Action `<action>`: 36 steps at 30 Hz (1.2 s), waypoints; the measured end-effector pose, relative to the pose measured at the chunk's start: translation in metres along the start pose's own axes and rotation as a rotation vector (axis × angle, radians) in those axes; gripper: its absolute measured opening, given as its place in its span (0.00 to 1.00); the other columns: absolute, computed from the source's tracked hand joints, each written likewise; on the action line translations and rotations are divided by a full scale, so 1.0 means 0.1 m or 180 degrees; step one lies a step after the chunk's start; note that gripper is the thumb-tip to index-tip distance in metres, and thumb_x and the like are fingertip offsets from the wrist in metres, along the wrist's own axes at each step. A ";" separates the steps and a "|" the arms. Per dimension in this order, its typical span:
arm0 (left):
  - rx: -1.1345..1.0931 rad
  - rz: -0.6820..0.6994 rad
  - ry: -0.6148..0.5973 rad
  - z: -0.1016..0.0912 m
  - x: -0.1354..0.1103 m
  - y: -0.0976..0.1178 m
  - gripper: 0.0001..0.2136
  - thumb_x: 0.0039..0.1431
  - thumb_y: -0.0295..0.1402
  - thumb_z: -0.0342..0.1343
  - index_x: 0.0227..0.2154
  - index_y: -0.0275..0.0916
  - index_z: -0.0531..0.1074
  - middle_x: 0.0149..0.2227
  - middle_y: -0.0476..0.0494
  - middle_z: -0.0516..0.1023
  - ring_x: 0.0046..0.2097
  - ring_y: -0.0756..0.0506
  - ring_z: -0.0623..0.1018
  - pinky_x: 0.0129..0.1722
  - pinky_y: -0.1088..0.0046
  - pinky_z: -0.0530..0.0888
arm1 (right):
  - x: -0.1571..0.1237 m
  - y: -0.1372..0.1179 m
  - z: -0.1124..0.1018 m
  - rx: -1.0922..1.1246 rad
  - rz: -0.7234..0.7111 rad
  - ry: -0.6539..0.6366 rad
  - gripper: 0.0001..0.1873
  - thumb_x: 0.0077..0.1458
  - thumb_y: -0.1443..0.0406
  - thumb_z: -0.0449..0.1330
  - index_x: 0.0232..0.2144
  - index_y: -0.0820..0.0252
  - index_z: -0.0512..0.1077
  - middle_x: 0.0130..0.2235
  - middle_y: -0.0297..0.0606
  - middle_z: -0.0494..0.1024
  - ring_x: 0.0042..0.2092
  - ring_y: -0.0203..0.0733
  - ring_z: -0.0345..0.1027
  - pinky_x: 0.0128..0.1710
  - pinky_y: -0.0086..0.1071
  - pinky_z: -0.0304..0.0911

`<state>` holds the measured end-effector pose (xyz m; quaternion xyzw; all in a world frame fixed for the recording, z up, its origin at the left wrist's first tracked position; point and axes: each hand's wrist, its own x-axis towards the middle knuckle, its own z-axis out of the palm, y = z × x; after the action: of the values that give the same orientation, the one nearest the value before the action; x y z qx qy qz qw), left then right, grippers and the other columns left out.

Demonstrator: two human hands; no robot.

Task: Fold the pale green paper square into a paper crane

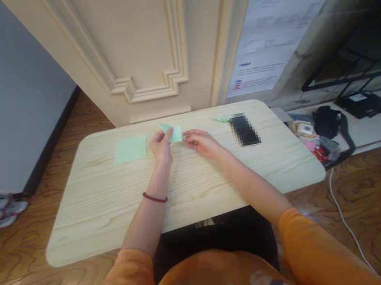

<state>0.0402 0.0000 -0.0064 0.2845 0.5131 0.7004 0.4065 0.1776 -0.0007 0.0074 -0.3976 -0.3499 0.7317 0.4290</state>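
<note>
My left grip (161, 147) is pinching a pale green folded paper shape (174, 132), with the fingertips pressed together on its lower part, so the pointed shape is held up off the table rather than lying flat. My right grip (201, 143) sits just beside it, fingers together and reaching toward the paper. I cannot tell from this view whether they touch it or hold anything. Keeping the shape between my hands, straight in front of me, seems to put it where both can reach it. The pale wood-grain table (97, 222) carries the other things, apparently set out to the sides so that they do not crowd my hands. On the left lies a flat square sheet of pale green paper (130, 148), unfolded and on its own. On the right, a small folded piece of green paper (222, 118) lies near the far edge, just beside a black rectangular phone (245, 129), its surface pixelated. A dark red cord bracelet (155, 197) circles my left wrist, and my orange sleeves (315, 243) enter from the bottom of the view
</note>
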 end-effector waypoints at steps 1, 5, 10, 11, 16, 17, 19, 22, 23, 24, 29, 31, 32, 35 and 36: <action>0.0003 -0.0040 -0.0078 0.00 -0.01 0.00 0.15 0.38 0.40 0.69 0.25 0.37 0.74 0.28 0.49 0.78 0.32 0.49 0.76 0.35 0.73 0.72 | 0.00 -0.01 0.01 0.0038 -0.0032 -0.0009 0.08 0.41 0.72 0.63 0.28 0.60 0.73 0.26 0.31 0.76 0.31 0.32 0.69 0.35 0.27 0.67; -0.0014 -0.0141 -0.0439 0.04 -0.09 -0.01 0.17 0.34 0.40 0.71 0.26 0.36 0.75 0.28 0.48 0.79 0.31 0.49 0.76 0.34 0.73 0.73 | 0.00 -0.01 0.02 -0.0022 -0.0157 -0.0054 0.10 0.39 0.64 0.68 0.25 0.59 0.72 0.27 0.30 0.76 0.32 0.33 0.69 0.32 0.27 0.66; 0.0224 -0.0168 -0.0813 0.04 -0.13 0.01 0.17 0.33 0.39 0.71 0.27 0.36 0.76 0.29 0.46 0.80 0.31 0.49 0.77 0.35 0.72 0.73 | 0.03 0.01 -0.02 -0.0497 -0.0519 0.0098 0.11 0.35 0.63 0.66 0.19 0.58 0.67 0.21 0.28 0.71 0.27 0.33 0.64 0.27 0.26 0.60; 0.0307 -0.0121 -0.0897 0.03 -0.12 0.02 0.16 0.33 0.39 0.71 0.26 0.36 0.77 0.29 0.45 0.80 0.31 0.48 0.77 0.35 0.72 0.73 | 0.03 0.01 -0.03 -0.0666 -0.0640 0.0130 0.10 0.36 0.64 0.65 0.19 0.58 0.66 0.20 0.28 0.70 0.26 0.33 0.63 0.27 0.27 0.58; 0.0846 0.0208 -0.0995 -0.01 -0.08 0.05 0.11 0.37 0.36 0.68 0.25 0.36 0.79 0.26 0.46 0.80 0.27 0.49 0.74 0.29 0.73 0.71 | 0.04 -0.01 -0.07 -0.1699 -0.1321 0.0285 0.05 0.38 0.67 0.60 0.18 0.58 0.65 0.20 0.27 0.66 0.25 0.33 0.60 0.27 0.29 0.54; 0.1030 0.0293 -0.0931 -0.01 -0.07 0.05 0.10 0.38 0.35 0.67 0.26 0.37 0.80 0.26 0.46 0.80 0.26 0.49 0.73 0.28 0.74 0.70 | 0.03 -0.02 -0.08 -0.1887 -0.1429 0.0312 0.05 0.39 0.67 0.60 0.18 0.57 0.65 0.20 0.27 0.65 0.25 0.33 0.59 0.28 0.29 0.53; 0.1367 0.0484 -0.0813 -0.02 -0.08 0.06 0.08 0.40 0.34 0.66 0.25 0.37 0.80 0.28 0.44 0.81 0.26 0.49 0.74 0.28 0.74 0.70 | 0.02 -0.02 -0.08 -0.2237 -0.1576 0.0328 0.05 0.40 0.67 0.59 0.19 0.57 0.64 0.20 0.27 0.64 0.25 0.33 0.58 0.28 0.29 0.52; 0.1583 0.0731 -0.0729 -0.01 -0.11 0.10 0.04 0.41 0.32 0.64 0.23 0.38 0.80 0.31 0.42 0.82 0.36 0.44 0.79 0.34 0.72 0.72 | 0.00 -0.02 -0.08 -0.2609 -0.1725 0.0405 0.07 0.42 0.67 0.59 0.18 0.56 0.62 0.19 0.26 0.61 0.24 0.33 0.55 0.28 0.30 0.50; 0.1610 0.0781 -0.0716 0.00 -0.13 0.11 0.03 0.41 0.30 0.64 0.22 0.39 0.80 0.31 0.42 0.82 0.38 0.43 0.79 0.35 0.72 0.73 | 0.00 -0.02 -0.08 -0.2641 -0.1750 0.0437 0.08 0.42 0.66 0.59 0.19 0.56 0.62 0.19 0.25 0.60 0.24 0.32 0.54 0.28 0.30 0.50; 0.1613 0.0802 -0.0711 0.00 -0.14 0.12 0.02 0.41 0.30 0.63 0.22 0.39 0.79 0.31 0.43 0.82 0.38 0.43 0.79 0.37 0.71 0.74 | 0.00 -0.02 -0.08 -0.2612 -0.1768 0.0461 0.07 0.43 0.66 0.59 0.20 0.56 0.63 0.19 0.25 0.61 0.24 0.33 0.54 0.28 0.30 0.50; 0.1560 0.0827 -0.0880 0.02 -0.19 0.13 0.02 0.43 0.29 0.62 0.23 0.39 0.79 0.30 0.43 0.82 0.37 0.44 0.80 0.38 0.71 0.75 | 0.00 -0.01 -0.06 -0.2287 -0.1819 0.0447 0.07 0.45 0.63 0.59 0.29 0.56 0.75 0.22 0.28 0.68 0.26 0.35 0.58 0.28 0.30 0.53; 0.1557 0.0858 -0.0958 0.02 -0.19 0.11 0.03 0.44 0.29 0.62 0.23 0.39 0.80 0.31 0.43 0.82 0.37 0.44 0.80 0.38 0.71 0.75 | -0.01 -0.02 -0.05 -0.2302 -0.1861 0.0451 0.06 0.45 0.64 0.59 0.27 0.56 0.76 0.23 0.29 0.69 0.27 0.36 0.59 0.28 0.30 0.53; 0.1573 0.0872 -0.0983 0.02 -0.18 0.10 0.03 0.44 0.29 0.62 0.23 0.39 0.80 0.32 0.43 0.82 0.37 0.44 0.80 0.38 0.71 0.75 | -0.01 -0.03 -0.05 -0.2293 -0.1876 0.0450 0.06 0.44 0.64 0.60 0.26 0.57 0.76 0.23 0.30 0.69 0.27 0.36 0.59 0.28 0.31 0.53; 0.1656 0.0884 -0.1004 0.00 -0.16 0.07 0.03 0.44 0.31 0.62 0.23 0.39 0.80 0.31 0.43 0.82 0.36 0.44 0.79 0.37 0.71 0.75 | -0.02 -0.05 -0.06 -0.2291 -0.1870 0.0438 0.05 0.44 0.66 0.60 0.25 0.56 0.77 0.23 0.30 0.71 0.27 0.36 0.59 0.29 0.31 0.53; 0.1687 0.0869 -0.0999 -0.01 -0.15 0.06 0.03 0.44 0.32 0.62 0.23 0.39 0.80 0.30 0.43 0.82 0.35 0.45 0.79 0.36 0.71 0.74 | -0.02 -0.05 -0.07 -0.2307 -0.1863 0.0432 0.06 0.44 0.66 0.60 0.25 0.56 0.77 0.23 0.31 0.72 0.27 0.36 0.59 0.29 0.31 0.53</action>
<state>0.0449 -0.0141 -0.0009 0.5508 0.5656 0.5382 0.2949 0.1858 0.0009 0.0092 -0.4532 -0.6515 0.3831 0.4727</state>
